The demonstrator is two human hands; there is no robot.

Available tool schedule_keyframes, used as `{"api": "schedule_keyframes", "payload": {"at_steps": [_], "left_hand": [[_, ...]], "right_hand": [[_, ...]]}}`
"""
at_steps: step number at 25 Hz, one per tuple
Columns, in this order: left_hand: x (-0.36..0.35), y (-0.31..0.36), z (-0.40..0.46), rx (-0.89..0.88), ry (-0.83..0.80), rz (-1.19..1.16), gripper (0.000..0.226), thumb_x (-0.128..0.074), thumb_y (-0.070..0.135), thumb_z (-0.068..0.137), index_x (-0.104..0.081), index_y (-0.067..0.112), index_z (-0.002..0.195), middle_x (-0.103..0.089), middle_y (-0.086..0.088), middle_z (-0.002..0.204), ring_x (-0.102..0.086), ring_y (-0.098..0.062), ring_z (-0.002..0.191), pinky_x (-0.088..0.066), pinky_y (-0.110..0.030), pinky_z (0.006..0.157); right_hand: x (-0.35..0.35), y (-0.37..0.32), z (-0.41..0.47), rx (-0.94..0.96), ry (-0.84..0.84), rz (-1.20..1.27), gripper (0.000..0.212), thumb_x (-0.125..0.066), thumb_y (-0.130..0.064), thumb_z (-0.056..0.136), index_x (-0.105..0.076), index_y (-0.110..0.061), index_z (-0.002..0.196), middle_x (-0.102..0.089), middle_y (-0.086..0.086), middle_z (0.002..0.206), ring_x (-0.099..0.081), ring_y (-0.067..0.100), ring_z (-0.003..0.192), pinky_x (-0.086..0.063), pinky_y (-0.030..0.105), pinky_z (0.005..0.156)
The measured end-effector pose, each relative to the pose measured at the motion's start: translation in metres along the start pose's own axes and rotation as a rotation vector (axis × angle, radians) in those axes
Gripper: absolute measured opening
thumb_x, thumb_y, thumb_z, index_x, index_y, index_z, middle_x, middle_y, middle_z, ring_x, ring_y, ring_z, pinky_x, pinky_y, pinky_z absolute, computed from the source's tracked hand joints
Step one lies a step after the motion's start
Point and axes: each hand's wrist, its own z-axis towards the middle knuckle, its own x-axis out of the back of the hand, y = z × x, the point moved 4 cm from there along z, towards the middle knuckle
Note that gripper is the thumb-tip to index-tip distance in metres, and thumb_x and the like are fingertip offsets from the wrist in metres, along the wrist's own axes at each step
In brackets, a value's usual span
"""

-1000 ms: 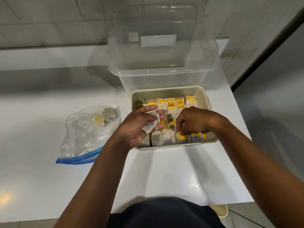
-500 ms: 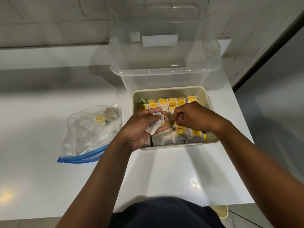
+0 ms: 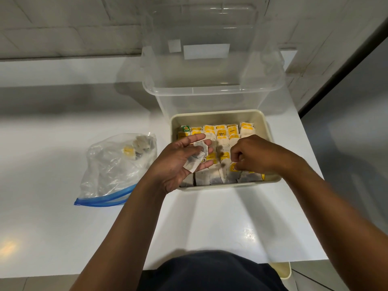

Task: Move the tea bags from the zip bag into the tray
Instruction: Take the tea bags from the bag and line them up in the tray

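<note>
Centrally, a cream tray (image 3: 265, 122) on the white worktop (image 3: 63, 227) holds rows of tea bags (image 3: 220, 133), most with yellow tags and one at the back left with a green tag. Left of the tray and apart from it lies a clear zip bag (image 3: 113, 169) with a blue seal; a few tea bags show near its far end, though the crumpled plastic blurs how many. Behind the tray stands a clear tub (image 3: 210, 89), seemingly with only white labels on its wall. The left hand (image 3: 178, 162), palm up over the tray's left edge, has a loose grip on one tea bag (image 3: 197, 158). The right hand (image 3: 254, 154) has its fingers curled down among the near rows, pinching a yellow tag (image 3: 233, 167); that bag itself is hidden.
</note>
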Motion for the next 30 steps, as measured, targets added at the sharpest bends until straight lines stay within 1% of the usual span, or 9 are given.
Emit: {"api": "schedule_keyframes", "payload": {"at_steps": [3,6,8,11,16,20,25,28,30], "left_hand": [[0.001,0.001,0.001,-0.008,-0.004,0.011,0.037,-0.047,-0.008,0.097,-0.058,0.006,0.129,-0.070,-0.012,0.118,-0.069,-0.026,0.107,-0.054,-0.050,0.095],[-0.002,-0.001,0.002,0.016,-0.010,0.021,0.036,-0.046,-0.009,0.097,-0.059,0.008,0.126,-0.070,-0.012,0.121,-0.069,-0.027,0.109,-0.057,-0.047,0.091],[-0.002,-0.001,0.001,0.020,-0.016,0.027,0.036,-0.046,-0.009,0.097,-0.059,0.008,0.127,-0.069,-0.013,0.123,-0.068,-0.028,0.112,-0.057,-0.047,0.091],[0.001,-0.002,0.001,0.012,-0.020,0.026,0.038,-0.046,-0.009,0.097,-0.059,0.007,0.129,-0.068,-0.014,0.124,-0.068,-0.028,0.112,-0.058,-0.046,0.089],[0.000,-0.002,0.002,0.017,-0.014,0.033,0.039,-0.046,-0.010,0.096,-0.058,0.008,0.130,-0.069,-0.013,0.123,-0.067,-0.028,0.113,-0.057,-0.047,0.090],[-0.002,-0.002,0.003,0.020,0.003,0.023,0.039,-0.047,-0.007,0.097,-0.057,0.009,0.131,-0.069,-0.013,0.124,-0.067,-0.028,0.113,-0.056,-0.047,0.093],[0.000,-0.006,0.003,0.071,0.010,-0.048,0.037,-0.044,-0.006,0.098,-0.057,0.004,0.131,-0.065,-0.018,0.129,-0.063,-0.035,0.119,-0.052,-0.047,0.098],[-0.001,-0.007,0.002,0.085,-0.007,-0.047,0.041,-0.040,-0.006,0.098,-0.053,0.003,0.135,-0.064,-0.018,0.130,-0.064,-0.032,0.118,-0.052,-0.047,0.099],[-0.003,-0.006,0.000,0.077,-0.042,-0.033,0.042,-0.038,-0.005,0.097,-0.054,0.004,0.136,-0.063,-0.016,0.130,-0.064,-0.027,0.113,-0.050,-0.047,0.103]], "right_hand": [[0.007,-0.006,-0.007,-0.023,-0.123,0.012,0.016,-0.077,-0.018,0.080,-0.066,-0.025,0.072,-0.057,-0.016,0.068,-0.053,0.004,0.071,-0.041,0.019,0.061],[-0.003,-0.010,-0.002,-0.046,-0.233,-0.029,0.012,-0.078,-0.019,0.080,-0.068,-0.027,0.077,-0.058,-0.017,0.072,-0.057,0.007,0.079,-0.043,0.019,0.060],[-0.006,-0.013,0.001,-0.053,-0.282,-0.034,0.014,-0.076,-0.019,0.081,-0.066,-0.028,0.076,-0.058,-0.017,0.070,-0.056,0.007,0.076,-0.041,0.019,0.058],[-0.004,-0.014,0.002,-0.053,-0.316,-0.019,0.014,-0.071,-0.022,0.083,-0.062,-0.030,0.074,-0.058,-0.016,0.070,-0.053,0.003,0.071,-0.037,0.020,0.056],[-0.013,-0.016,0.009,-0.011,-0.339,-0.109,0.011,-0.069,-0.018,0.085,-0.062,-0.027,0.081,-0.055,-0.015,0.073,-0.053,0.010,0.077,-0.042,0.023,0.063],[-0.014,-0.009,0.020,0.034,-0.136,-0.128,0.015,-0.067,-0.013,0.083,-0.059,-0.023,0.076,-0.051,-0.013,0.071,-0.052,0.014,0.078,-0.037,0.020,0.059],[-0.010,-0.002,0.014,0.012,0.045,-0.053,0.014,-0.074,-0.019,0.081,-0.065,-0.021,0.092,-0.053,-0.011,0.079,-0.051,0.010,0.078,-0.038,0.024,0.065],[0.012,-0.017,0.000,0.084,0.345,0.300,0.011,-0.070,-0.021,0.086,-0.071,-0.025,0.097,-0.060,-0.012,0.077,-0.053,0.004,0.064,-0.040,0.021,0.064],[0.018,-0.033,-0.006,0.163,0.417,0.423,0.021,-0.071,-0.023,0.085,-0.071,-0.032,0.105,-0.062,-0.012,0.086,-0.055,0.004,0.065,-0.042,0.014,0.065]]}}
